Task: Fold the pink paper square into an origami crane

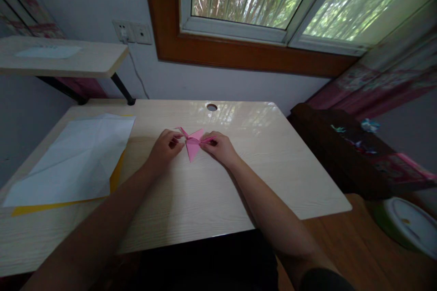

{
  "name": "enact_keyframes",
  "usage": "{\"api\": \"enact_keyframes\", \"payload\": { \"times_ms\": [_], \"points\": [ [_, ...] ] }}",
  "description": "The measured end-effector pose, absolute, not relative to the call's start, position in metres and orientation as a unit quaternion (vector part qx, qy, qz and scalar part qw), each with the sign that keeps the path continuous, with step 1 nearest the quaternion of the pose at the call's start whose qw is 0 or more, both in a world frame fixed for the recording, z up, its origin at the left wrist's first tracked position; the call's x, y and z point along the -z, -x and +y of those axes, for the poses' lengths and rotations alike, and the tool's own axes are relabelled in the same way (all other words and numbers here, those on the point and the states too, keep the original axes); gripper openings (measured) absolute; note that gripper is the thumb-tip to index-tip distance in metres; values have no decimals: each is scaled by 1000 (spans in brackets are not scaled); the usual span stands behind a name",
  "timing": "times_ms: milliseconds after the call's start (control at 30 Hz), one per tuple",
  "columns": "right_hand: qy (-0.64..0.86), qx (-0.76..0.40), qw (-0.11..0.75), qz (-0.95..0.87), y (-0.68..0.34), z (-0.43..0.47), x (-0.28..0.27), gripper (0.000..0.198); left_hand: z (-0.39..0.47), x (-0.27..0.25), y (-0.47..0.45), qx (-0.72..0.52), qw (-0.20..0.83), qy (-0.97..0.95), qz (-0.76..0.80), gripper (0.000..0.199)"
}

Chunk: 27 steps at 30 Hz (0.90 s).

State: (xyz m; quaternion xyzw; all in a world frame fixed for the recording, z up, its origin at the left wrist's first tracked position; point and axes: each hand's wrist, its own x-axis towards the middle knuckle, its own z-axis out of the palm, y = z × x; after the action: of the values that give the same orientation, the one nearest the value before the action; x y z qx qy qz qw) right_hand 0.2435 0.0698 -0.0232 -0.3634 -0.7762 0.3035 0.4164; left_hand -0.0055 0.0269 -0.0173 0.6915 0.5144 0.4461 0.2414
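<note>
Over the desk, a pink folded paper crane point(194, 142) is stretched between my two hands, its wings spread and its thin bent neck pointing to the upper left. My left hand point(167, 146) has its thumb and fingers closed at the crane's neck side. The exact contact of those fingertips is too small to make out fully. On the opposite side, my right hand point(218, 148) pinches the pointed tail between thumb and fingers. Both forearms reach in from the near edge.
White paper sheets point(78, 154) lie over a yellow sheet point(118, 173) on the left of the desk point(273, 168). A raised shelf point(99, 61) stands at the back left. Beyond the desk's right edge are a dark brown cabinet point(327, 145) and a round lidded bin point(409, 223).
</note>
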Motion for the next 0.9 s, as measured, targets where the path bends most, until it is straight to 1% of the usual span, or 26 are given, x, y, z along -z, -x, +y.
{"api": "enact_keyframes", "payload": {
  "times_ms": [100,233,500,633,767,900],
  "points": [
    [362,-305,412,-779,-243,69,21,7,24,15,2,-408,234,-727,500,24],
    [374,-299,394,-785,-243,67,16,8,22,14,2,-387,235,-736,503,24],
    [386,-316,399,-769,-243,67,18,17,24,13,3,-392,222,-734,508,19],
    [394,-326,399,-761,-242,68,18,20,24,14,2,-402,238,-720,513,22],
    [402,-302,387,-773,-242,67,14,21,23,15,2,-404,245,-715,515,27],
    [387,-275,361,-803,-241,66,8,18,24,15,2,-391,235,-727,513,26]
  ]
}}
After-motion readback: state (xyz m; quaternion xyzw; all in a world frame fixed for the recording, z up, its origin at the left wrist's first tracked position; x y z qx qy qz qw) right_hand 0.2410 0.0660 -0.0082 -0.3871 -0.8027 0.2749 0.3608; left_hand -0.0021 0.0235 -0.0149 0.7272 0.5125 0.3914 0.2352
